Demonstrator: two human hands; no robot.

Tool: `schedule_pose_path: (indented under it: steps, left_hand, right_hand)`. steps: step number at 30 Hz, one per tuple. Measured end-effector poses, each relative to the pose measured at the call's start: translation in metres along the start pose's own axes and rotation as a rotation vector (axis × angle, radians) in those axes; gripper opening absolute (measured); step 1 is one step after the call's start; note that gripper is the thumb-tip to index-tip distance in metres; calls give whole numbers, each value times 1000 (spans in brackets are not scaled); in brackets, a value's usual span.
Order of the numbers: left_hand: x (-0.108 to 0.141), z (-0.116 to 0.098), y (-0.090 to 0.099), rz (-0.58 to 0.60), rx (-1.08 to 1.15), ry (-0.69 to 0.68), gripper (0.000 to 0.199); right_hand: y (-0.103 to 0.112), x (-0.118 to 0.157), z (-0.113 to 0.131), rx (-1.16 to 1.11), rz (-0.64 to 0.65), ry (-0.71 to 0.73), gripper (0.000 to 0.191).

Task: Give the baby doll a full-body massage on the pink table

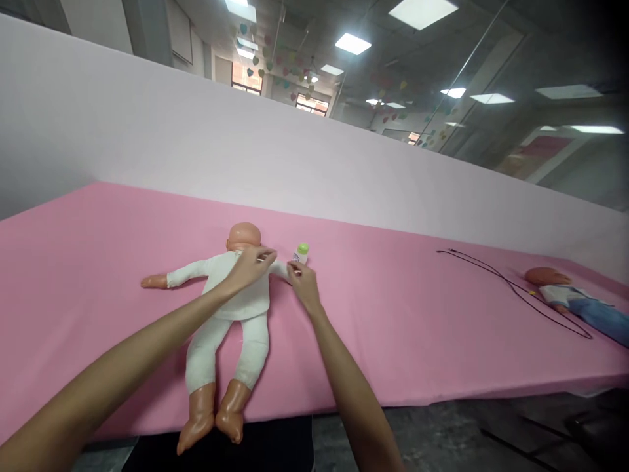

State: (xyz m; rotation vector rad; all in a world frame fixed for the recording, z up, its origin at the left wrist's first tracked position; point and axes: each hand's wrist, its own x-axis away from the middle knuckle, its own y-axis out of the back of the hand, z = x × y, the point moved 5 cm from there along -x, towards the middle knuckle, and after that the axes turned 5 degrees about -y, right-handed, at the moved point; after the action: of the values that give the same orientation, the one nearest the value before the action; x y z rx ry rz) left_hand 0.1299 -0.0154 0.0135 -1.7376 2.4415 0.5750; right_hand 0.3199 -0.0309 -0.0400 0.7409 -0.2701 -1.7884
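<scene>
A baby doll (249, 308) in a white suit lies on the pink-covered table, its bald head (244, 235) away from me and its feet over the near edge. My left hand (251, 263) is over the doll's upper back and shoulder, its fingertips drawn together near the sleeve on the right. At the end of that same sleeve (280, 269), my right hand (303, 283) is closed around the doll's arm; the doll's hand there is hidden. Just behind my right hand stands a small bottle (301, 252) with a green cap.
On the right of the pink table cover (383, 314) lies a looped black cable (511, 282), close to a second doll (584, 301) in blue trousers. A white partition (295, 164) runs along the back.
</scene>
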Motion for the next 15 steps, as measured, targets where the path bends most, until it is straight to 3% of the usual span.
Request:
schedule_pose_path:
  steps: [1,3,4,6,10,15]
  left_hand:
    - [-15,-1,-19,24,238,67,25]
    - [-40,10,-55,-32,633,368,26]
    - [-50,16,-69,-72,748,483,30]
    - [-64,26,-90,-106,837,567,41]
    - [-71,38,-105,-90,880,541,57]
    - [-71,42,-101,-95,922,542,57]
  right_hand:
    - [12,-8,-6,33,-57,-25,32]
    - [28,-25,-16,121,-128,-42,35]
    - [32,-33,-20,166,-145,-33,38]
    - [31,-48,-27,229,-136,10,46]
    - [14,-66,-44,265,-11,65,56]
    - [8,-60,-45,181,21,22,56]
